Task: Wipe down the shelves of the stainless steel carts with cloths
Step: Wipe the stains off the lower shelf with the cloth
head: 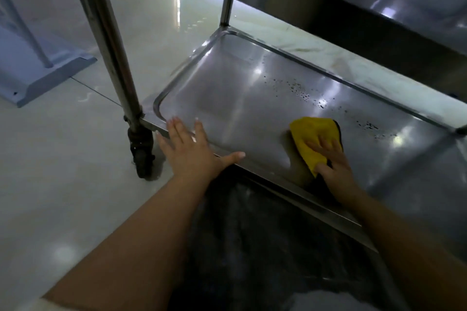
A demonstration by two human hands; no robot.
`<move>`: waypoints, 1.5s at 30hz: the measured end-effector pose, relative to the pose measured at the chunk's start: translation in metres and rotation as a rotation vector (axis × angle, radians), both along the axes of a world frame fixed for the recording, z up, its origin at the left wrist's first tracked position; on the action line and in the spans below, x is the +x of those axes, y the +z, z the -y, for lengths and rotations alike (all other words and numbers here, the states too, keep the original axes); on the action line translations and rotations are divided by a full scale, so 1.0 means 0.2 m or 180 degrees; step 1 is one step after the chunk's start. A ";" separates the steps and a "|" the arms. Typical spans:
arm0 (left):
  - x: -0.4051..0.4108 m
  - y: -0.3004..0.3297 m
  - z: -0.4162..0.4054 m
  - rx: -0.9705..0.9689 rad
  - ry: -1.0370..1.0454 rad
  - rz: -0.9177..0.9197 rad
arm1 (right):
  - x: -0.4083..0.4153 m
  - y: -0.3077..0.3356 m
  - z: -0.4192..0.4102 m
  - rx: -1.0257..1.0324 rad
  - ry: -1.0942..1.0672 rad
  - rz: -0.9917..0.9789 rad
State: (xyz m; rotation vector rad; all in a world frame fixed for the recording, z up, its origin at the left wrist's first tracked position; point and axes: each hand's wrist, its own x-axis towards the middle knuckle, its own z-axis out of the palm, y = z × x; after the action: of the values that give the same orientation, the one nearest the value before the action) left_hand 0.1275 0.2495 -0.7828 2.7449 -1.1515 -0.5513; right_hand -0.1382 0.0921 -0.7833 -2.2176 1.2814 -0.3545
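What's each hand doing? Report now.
Left hand: open, flat on the shelf rim.
Right hand: open, pressing the yellow cloth.

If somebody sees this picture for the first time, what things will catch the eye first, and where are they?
The bright yellow cloth stands out first, pressed flat by the right hand on the lower shelf of the steel cart. Next come the dark specks scattered across the shelf beyond the cloth. The left hand rests spread on the shelf's near rim, close to the cart leg and its wheel.
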 end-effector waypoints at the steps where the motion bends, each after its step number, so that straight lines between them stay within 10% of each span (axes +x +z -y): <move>1: 0.00 0.00 0.00 0.0034 -0.0031 0.0015 | -0.12 0.01 -0.02 -0.0027 -0.0238 -0.0026; 9: -0.17 -0.01 0.14 0.0084 -0.0943 0.0337 | -0.36 -0.02 -0.06 -0.0158 -0.1560 -0.0407; 23: -0.43 -0.02 0.34 0.0364 -0.1279 0.0332 | 0.28 -0.07 0.19 -0.0273 0.0464 -0.0472; 37: -0.61 0.06 0.46 0.0610 -0.0898 0.0184 | -1.17 -0.06 0.28 -0.0440 -0.2135 -0.0386; 45: -1.09 0.01 0.66 0.0397 -0.2349 0.0354 | -0.88 -0.06 0.21 -0.0635 -0.2047 -0.0516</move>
State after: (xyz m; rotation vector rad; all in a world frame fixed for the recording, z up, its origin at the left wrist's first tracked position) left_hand -0.0906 0.1176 -0.7804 2.3911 -2.2351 -0.5447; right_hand -0.3138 0.0493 -0.7948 -1.9616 2.1221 -0.5672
